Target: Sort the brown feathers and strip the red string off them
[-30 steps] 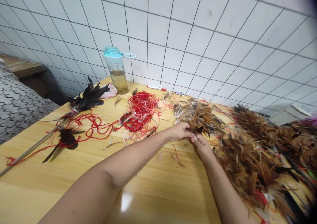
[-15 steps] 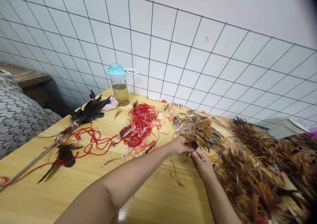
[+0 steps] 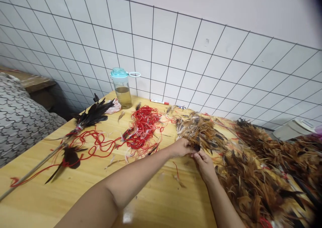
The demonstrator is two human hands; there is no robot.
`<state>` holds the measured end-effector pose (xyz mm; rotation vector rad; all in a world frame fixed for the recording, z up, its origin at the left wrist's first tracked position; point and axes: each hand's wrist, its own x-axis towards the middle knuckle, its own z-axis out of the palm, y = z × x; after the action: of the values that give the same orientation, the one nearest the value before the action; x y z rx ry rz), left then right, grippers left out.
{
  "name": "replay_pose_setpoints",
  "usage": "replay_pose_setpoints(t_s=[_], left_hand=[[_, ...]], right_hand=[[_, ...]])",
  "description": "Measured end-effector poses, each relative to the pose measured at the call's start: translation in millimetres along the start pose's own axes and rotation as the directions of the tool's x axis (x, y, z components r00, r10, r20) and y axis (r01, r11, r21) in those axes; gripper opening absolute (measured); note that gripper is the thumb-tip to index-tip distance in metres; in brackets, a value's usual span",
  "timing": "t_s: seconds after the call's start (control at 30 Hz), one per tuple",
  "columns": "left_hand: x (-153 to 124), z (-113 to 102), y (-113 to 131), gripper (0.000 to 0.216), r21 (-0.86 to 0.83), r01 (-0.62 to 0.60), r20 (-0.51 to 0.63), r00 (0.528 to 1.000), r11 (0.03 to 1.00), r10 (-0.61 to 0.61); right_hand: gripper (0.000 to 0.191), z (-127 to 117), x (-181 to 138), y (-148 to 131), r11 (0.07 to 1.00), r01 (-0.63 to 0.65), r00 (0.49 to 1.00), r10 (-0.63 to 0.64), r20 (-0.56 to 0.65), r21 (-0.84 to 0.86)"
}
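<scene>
My left hand and my right hand meet at the near edge of a pile of brown feathers. Both are closed in a pinch on a dark feather, whose lower end is hidden by the fingers. Left of my hands lies a tangled heap of red string. Farther left, a bundle of black feathers is bound to a thin stick, and a loose black feather piece with red string rests beside the stick.
A bottle with a blue lid stands at the back of the wooden table, next to a crumpled wad. A marker lies near the tiled wall. Large heaps of brown feathers cover the right side.
My view has shifted slightly, so the things on the left appear a little farther right. Both hands keep nearly the same place and the same pinch.
</scene>
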<state>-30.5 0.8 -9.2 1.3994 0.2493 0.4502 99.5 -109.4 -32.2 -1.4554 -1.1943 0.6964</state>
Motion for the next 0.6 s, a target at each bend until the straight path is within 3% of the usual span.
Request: replay_pose_setpoints(t_s=[0.1, 0.17, 0.27, 0.37, 0.47, 0.6], left_hand=[[-4, -3, 11, 0.024, 0.098, -0.037, -0.101, 0.994, 0.994, 0.047], [-8, -5, 18, 0.019, 0.259, -0.045, -0.114, 0.991, 0.965, 0.076], [-14, -3, 21, 0.022, 0.57, -0.109, 0.002, 0.991, 0.814, 0.132], [-17, 3, 18, 0.022, 0.775, -0.13, 0.119, 0.991, 0.619, 0.06], [-18, 8, 19, 0.021, 0.835, -0.115, 0.093, 0.993, 0.537, 0.068], [-19, 10, 24, 0.021, 0.821, -0.029, -0.016, 0.997, 0.57, 0.073]], right_hand=[[0.023, 3, 2, -4, 0.994, -0.02, 0.989, 0.036, -0.146, 0.112], [0.029, 5, 4, -5, 0.985, -0.036, 0.973, 0.074, -0.219, 0.171], [0.029, 7, 8, -2, 0.984, -0.042, 0.954, 0.092, -0.287, 0.175], [0.029, 9, 11, 5, 0.994, 0.0, 0.948, 0.036, -0.316, 0.112], [0.028, 13, 12, 11, 0.999, 0.02, 0.925, 0.0, -0.38, 0.05], [0.024, 17, 11, 13, 0.997, 0.017, 0.921, 0.015, -0.389, 0.078]])
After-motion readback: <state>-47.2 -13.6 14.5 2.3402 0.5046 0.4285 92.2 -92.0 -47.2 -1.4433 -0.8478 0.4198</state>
